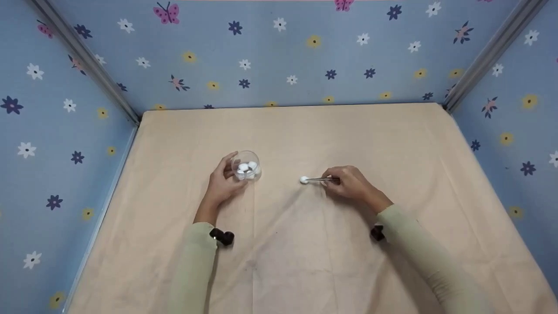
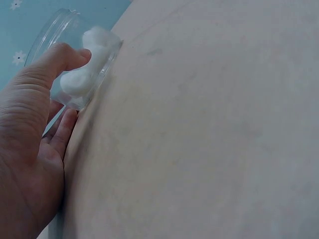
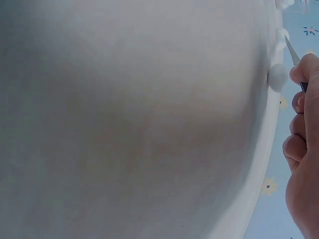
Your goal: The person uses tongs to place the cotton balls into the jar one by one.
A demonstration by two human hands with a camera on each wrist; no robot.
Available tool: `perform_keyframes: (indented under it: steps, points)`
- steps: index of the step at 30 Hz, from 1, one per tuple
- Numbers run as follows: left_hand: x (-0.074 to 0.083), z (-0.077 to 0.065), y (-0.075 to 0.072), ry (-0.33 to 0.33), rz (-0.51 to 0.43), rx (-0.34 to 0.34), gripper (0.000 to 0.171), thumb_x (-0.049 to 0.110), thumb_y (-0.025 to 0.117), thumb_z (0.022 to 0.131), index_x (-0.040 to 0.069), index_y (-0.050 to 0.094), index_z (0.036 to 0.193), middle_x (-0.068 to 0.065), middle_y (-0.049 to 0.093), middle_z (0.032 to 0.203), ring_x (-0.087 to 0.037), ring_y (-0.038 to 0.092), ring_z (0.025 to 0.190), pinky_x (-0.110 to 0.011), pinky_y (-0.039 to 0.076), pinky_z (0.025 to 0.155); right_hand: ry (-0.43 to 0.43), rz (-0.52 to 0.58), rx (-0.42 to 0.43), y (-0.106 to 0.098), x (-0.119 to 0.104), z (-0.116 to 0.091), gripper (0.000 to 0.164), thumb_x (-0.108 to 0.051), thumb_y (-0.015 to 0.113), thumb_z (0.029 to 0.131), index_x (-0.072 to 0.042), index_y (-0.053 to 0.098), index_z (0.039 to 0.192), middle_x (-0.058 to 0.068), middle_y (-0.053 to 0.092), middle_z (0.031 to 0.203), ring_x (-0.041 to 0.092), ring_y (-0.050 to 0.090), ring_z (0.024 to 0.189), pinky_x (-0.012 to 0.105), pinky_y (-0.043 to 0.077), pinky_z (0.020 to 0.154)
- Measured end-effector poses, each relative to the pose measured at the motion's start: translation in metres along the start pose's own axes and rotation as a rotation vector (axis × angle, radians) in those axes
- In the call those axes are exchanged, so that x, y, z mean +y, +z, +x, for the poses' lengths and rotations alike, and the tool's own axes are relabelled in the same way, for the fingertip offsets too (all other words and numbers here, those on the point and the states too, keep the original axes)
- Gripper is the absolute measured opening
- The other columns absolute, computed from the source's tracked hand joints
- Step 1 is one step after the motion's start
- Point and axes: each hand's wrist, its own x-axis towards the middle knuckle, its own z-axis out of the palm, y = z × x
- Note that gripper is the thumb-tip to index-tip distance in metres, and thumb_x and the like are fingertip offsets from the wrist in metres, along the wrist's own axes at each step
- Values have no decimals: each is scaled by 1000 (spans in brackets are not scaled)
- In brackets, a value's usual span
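My left hand (image 1: 221, 186) holds a clear round jar (image 1: 247, 156) on the table, thumb on one side and fingers around the other. Several white cotton balls (image 1: 248, 166) lie inside; the left wrist view shows them through the wall, beside the thumb (image 2: 70, 57). To the right, my right hand (image 1: 352, 184) grips metal tweezers (image 1: 320, 179) with curled fingers. Their tips point left and meet a single white cotton ball (image 1: 304, 179) low over the cloth. In the right wrist view, another white ball (image 3: 277, 78) appears close to the right fingers.
A beige cloth (image 1: 287, 244) with creases covers the table. Blue flower-patterned panels (image 1: 279, 52) stand along the back and both sides, with grey metal posts (image 1: 87, 56) at the corners. Dark wrist cameras (image 1: 222, 237) are worn near both sleeves.
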Motion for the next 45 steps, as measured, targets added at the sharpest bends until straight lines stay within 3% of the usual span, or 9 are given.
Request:
perform_keyframes:
  steps: [11,28,38,45]
  points:
    - [0,1,0,-8,-18,4,93,-1,87,90,16,45,172,-25,59,164,-43,62,147,-53,48,131,-15,20,42,-10,-1,7,12,-3,76,96,-5,83,105,9,74,76,10,50,67,28,43,64]
    - [-2,0,0,1,11,0,94,-1,86,90,16,44,172,-23,59,166,-41,60,148,-52,48,132,-33,30,78,-18,-3,20,10,-4,77,96,-4,83,104,13,77,78,18,60,66,32,48,64]
    - [0,0,-1,-1,-4,13,95,-2,87,89,16,45,172,-23,59,163,-39,63,144,-39,52,125,-18,13,70,-20,-12,32,12,-8,76,100,-5,83,109,13,79,81,17,60,67,31,47,64]
    - [1,0,0,-9,-18,7,95,-1,87,89,16,45,172,-23,59,165,-41,62,145,-49,49,130,1,21,52,-18,-17,40,13,-9,75,101,-6,83,111,13,78,82,17,57,67,29,45,65]
